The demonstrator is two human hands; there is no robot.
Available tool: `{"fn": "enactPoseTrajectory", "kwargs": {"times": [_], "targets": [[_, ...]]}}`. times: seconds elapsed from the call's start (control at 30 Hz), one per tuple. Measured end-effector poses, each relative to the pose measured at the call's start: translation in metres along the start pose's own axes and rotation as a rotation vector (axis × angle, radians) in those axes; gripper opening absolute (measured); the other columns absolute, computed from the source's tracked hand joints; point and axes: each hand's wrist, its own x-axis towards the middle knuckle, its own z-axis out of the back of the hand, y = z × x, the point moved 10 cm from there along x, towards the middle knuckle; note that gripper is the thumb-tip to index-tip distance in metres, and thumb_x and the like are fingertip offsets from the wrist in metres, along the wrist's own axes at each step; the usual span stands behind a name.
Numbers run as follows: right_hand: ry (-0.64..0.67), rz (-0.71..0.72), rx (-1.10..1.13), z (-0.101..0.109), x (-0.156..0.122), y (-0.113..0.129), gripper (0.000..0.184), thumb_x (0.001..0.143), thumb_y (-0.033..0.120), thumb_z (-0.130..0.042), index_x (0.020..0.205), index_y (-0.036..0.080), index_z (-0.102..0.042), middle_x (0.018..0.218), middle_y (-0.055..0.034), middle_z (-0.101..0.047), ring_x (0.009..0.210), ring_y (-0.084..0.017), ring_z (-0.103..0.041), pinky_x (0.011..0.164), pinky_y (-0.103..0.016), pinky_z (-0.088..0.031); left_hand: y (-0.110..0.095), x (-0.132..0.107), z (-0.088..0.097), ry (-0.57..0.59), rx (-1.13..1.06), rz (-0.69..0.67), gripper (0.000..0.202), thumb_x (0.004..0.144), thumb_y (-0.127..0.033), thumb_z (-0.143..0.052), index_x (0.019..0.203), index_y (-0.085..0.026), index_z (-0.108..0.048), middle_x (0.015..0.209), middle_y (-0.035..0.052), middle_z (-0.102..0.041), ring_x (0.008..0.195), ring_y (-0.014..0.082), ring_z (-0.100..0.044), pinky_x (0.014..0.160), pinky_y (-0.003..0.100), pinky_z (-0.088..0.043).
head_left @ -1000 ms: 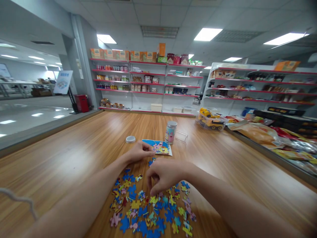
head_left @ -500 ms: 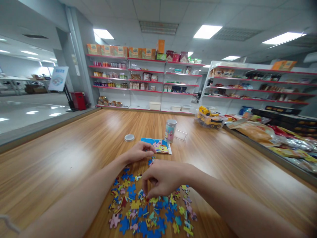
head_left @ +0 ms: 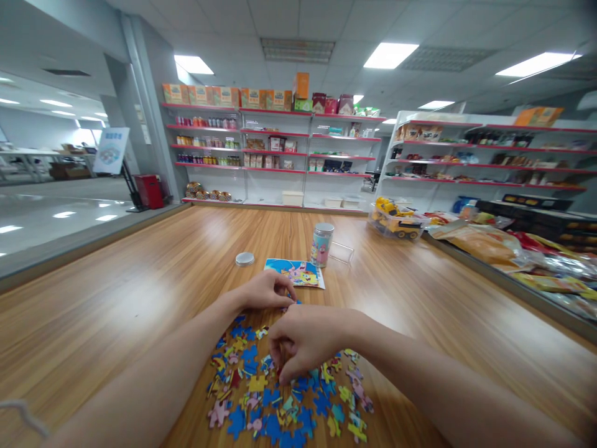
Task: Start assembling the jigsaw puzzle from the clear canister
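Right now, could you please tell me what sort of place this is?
Possibly a mock shop within an office: stocked shelves beyond the table, packets piled at right, and desks at far left.

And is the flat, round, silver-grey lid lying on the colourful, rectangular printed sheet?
No, the lid lies on the brown wooden table, with bare wood between it and the sheet.

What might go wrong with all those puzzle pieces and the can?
The right hand is low over the crowded pieces, so it might knock some about. The left hand is close to the picture and might nudge it. The can stands upright right by the picture, so a bump there might tip it over.
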Motion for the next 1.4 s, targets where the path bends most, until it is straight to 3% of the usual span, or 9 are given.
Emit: {"fn": "enactPoseTrajectory", "kwargs": {"times": [0.17, 0.33, 0.43, 0.53, 0.7, 0.87, 1.0, 1.17, 1.4], "targets": [[-0.061, 0.004, 0.27, 0.011, -0.002, -0.019, 0.018, 0.074, 0.03, -0.076, 0.08, 0.016, -0.067, 0.066, 0.0042, -0.062, 0.057, -0.007, -0.053, 0.054, -0.016, -0.04, 0.0, -0.001, -0.001, 0.019, -0.039, -0.023, 0.021, 0.073, -0.027, -0.066, 0.086, -0.012, -0.075, 0.063, -0.0002, -0.059, 0.058, 0.0111, -0.046, 0.052, 0.02, -0.034], [-0.392, -0.006, 0.587, 0.05, -0.016, -0.075, 0.026, 0.07, 0.036, -0.077, 0.076, 0.013, -0.064, 0.071, 0.0007, -0.061, 0.062, -0.009, -0.054, 0.055, -0.019, -0.039, 0.001, -0.001, -0.002, 0.02, -0.081, -0.034, 0.019, 0.075, -0.029, -0.066, 0.078, -0.011, -0.073, 0.066, 0.0012, -0.062, 0.061, 0.0133, -0.052, 0.056, 0.021, -0.038], [-0.54, -0.127, 0.739, 0.054, -0.025, -0.116, 0.03, 0.069, 0.039, -0.075, 0.078, 0.013, -0.064, 0.066, 0.0022, -0.057, 0.052, -0.006, -0.043, 0.046, -0.018, -0.031, -0.001, -0.001, -0.001, 0.024, -0.096, -0.044, 0.023, 0.078, -0.033, -0.066, 0.076, -0.011, -0.071, 0.066, 0.0025, -0.063, 0.06, 0.0129, -0.052, 0.055, 0.021, -0.038], [-0.653, -0.191, 0.785, 0.053, -0.031, -0.137, 0.034, 0.069, 0.041, -0.074, 0.086, 0.012, -0.068, 0.064, 0.0024, -0.056, 0.048, -0.006, -0.037, 0.043, -0.019, -0.026, -0.003, -0.002, 0.003, 0.006, -0.199, -0.04, 0.027, 0.079, -0.037, -0.066, 0.083, -0.011, -0.071, 0.072, 0.0033, -0.065, 0.063, 0.0135, -0.053, 0.058, 0.022, -0.039], [-0.748, -0.129, 0.62, 0.059, -0.029, -0.13, 0.03, 0.07, 0.039, -0.074, 0.083, 0.012, -0.071, 0.079, -0.0033, -0.065, 0.067, -0.012, -0.053, 0.056, -0.021, -0.038, -0.003, -0.002, 0.007, -0.043, -0.228, -0.028, 0.036, 0.082, -0.045, -0.064, 0.072, -0.011, -0.066, 0.061, -0.0004, -0.054, 0.057, 0.0104, -0.044, 0.054, 0.021, -0.032], [-0.717, -0.163, 0.72, 0.051, -0.026, -0.135, 0.037, 0.075, 0.044, -0.068, 0.094, 0.011, -0.068, 0.071, 0.0, -0.06, 0.045, -0.005, -0.037, 0.042, -0.02, -0.027, 0.004, 0.0, 0.015, -0.13, -0.248, -0.014, 0.038, 0.082, -0.046, -0.064, 0.069, -0.01, -0.067, 0.059, -0.0013, -0.051, 0.054, 0.009, -0.038, 0.052, 0.021, -0.027], [-0.711, -0.157, 0.761, 0.05, -0.027, -0.135, 0.038, 0.071, 0.044, -0.072, 0.09, 0.011, -0.067, 0.071, -0.0005, -0.061, 0.046, -0.005, -0.036, 0.041, -0.019, -0.025, 0.012, -0.001, 0.021, -0.198, -0.246, 0.028, 0.038, 0.082, -0.047, -0.064, 0.074, -0.01, -0.072, 0.054, -0.0031, -0.046, 0.049, 0.0076, -0.03, 0.048, 0.022, -0.021], [-0.754, -0.171, 0.743, 0.053, -0.028, -0.135, 0.036, 0.073, 0.047, -0.071, 0.08, 0.012, -0.065, 0.062, 0.0023, -0.055, 0.045, -0.005, -0.035, 0.041, -0.019, -0.025, 0.007, -0.001, 0.02, -0.185, -0.275, 0.008, 0.037, 0.079, -0.045, -0.066, 0.072, -0.01, -0.072, 0.06, -0.0001, -0.056, 0.054, 0.0096, -0.041, 0.053, 0.022, -0.03], [-0.806, -0.195, 0.642, 0.057, -0.029, -0.137, 0.041, 0.077, 0.053, -0.066, 0.077, 0.012, -0.067, 0.064, -0.0003, -0.058, 0.046, -0.006, -0.037, 0.04, -0.02, -0.025, 0.002, 0.001, 0.016, -0.146, -0.262, -0.008, 0.033, 0.078, -0.041, -0.069, 0.072, -0.009, -0.073, 0.068, 0.0043, -0.066, 0.063, 0.013, -0.052, 0.061, 0.023, -0.039]]}}
